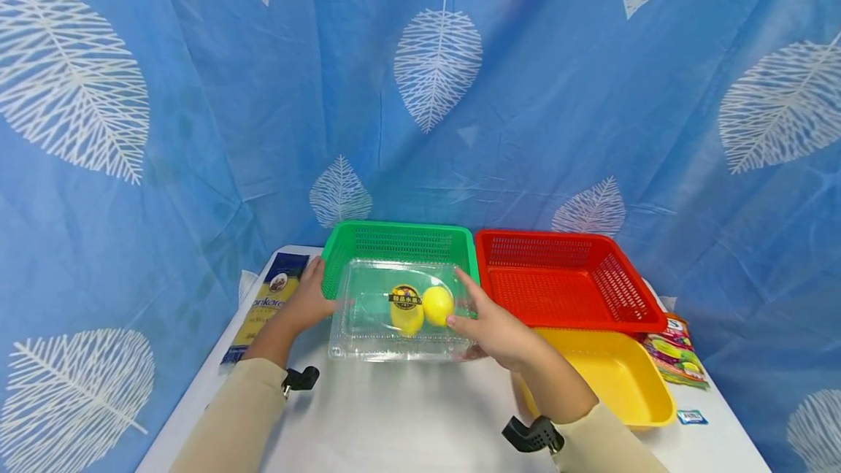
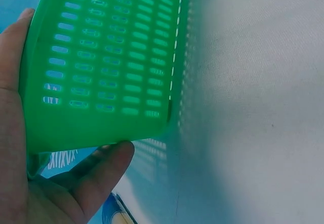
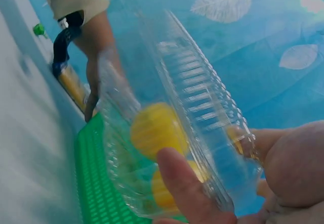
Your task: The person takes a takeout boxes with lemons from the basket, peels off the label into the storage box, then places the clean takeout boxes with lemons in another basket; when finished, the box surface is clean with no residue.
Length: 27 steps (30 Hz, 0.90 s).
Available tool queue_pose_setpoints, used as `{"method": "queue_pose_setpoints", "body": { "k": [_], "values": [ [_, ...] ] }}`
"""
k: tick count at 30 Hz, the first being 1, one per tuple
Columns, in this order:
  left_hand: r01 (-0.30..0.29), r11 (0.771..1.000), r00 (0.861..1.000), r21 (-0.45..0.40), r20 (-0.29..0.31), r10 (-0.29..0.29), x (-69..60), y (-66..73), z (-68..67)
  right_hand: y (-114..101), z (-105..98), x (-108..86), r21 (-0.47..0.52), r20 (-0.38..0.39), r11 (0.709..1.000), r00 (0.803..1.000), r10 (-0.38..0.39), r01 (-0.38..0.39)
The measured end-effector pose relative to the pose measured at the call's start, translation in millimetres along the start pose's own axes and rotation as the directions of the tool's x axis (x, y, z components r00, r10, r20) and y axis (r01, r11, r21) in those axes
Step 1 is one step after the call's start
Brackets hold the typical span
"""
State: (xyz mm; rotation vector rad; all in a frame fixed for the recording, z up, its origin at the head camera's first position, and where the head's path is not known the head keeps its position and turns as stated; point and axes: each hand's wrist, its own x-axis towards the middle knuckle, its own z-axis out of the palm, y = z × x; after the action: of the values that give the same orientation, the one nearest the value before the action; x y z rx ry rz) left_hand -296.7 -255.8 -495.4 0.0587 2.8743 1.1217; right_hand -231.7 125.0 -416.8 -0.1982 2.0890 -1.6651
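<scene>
A clear plastic fruit box point(image 1: 371, 323) with a dark label hangs over the front of the green basket point(image 1: 407, 228). Two yellow lemon-like fruits point(image 1: 437, 306) are inside it. My right hand point(image 1: 497, 328) grips the box by its right side, and the right wrist view shows the thumb and fingers point(image 3: 187, 188) around its edge. At the left end of the green basket, my left hand point(image 1: 306, 303) holds the rim. In the left wrist view the thumb point(image 2: 109, 171) lies under the basket's slotted wall point(image 2: 109, 47).
To the right of the green basket stands a red basket point(image 1: 552, 298), with a yellow tub point(image 1: 617, 378) in front. A colourful packet point(image 1: 677, 352) and a small blue packet point(image 1: 692, 417) lie at the right edge. A blue-and-yellow bag point(image 1: 266, 305) lies at the left.
</scene>
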Motion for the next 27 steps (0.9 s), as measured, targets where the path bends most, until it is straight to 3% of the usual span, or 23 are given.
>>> {"method": "queue_pose_setpoints", "body": {
  "k": [8,16,21,27],
  "values": [
    [-0.019,1.000,1.000,0.024,0.017,0.019,-0.8,-0.7,0.0,19.3,-4.0,-30.2,0.021,0.124,1.000,0.992,-0.008,0.005],
    [-0.006,0.999,0.999,0.036,0.036,0.004,0.5,-1.7,1.2,51.5,-6.3,-46.4,0.014,0.210,1.000,0.978,-0.011,0.008],
    [-0.015,0.999,0.999,0.032,0.048,0.013,-0.6,-0.4,0.2,70.6,-3.4,-49.6,0.035,0.194,0.999,0.981,0.009,-0.017],
    [-0.012,0.999,0.999,0.040,0.032,0.011,1.4,-1.8,0.9,91.5,3.2,-42.9,0.033,0.097,0.999,0.995,0.021,-0.024]
  ]
}}
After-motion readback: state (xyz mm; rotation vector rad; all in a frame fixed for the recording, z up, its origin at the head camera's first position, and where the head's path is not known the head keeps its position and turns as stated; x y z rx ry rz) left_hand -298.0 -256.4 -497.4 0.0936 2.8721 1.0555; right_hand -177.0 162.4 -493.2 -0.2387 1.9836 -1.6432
